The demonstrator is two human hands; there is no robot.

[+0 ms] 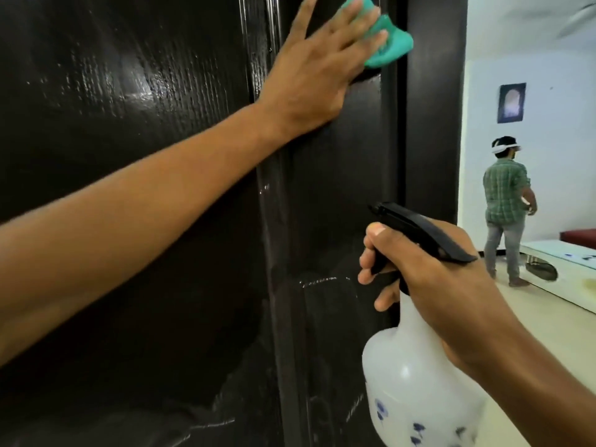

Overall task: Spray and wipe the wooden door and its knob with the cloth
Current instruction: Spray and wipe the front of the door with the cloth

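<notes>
A dark glossy wooden door [129,221] fills the left and middle of the head view, wet streaks shining on it. High on its right side, my left hand [319,66] presses a green cloth [487,43] flat against the wood with straight fingers. Lower right, my right hand [445,285] grips the neck of a white spray bottle [416,382] with a black trigger head, its nozzle pointing at the door. No knob shows in this frame.
The dark door frame [435,108] stands right of the door. Beyond it is a room with a pale floor, a person [506,208] in a checked shirt facing away, a low white table [567,269] and a picture [511,103] on the wall.
</notes>
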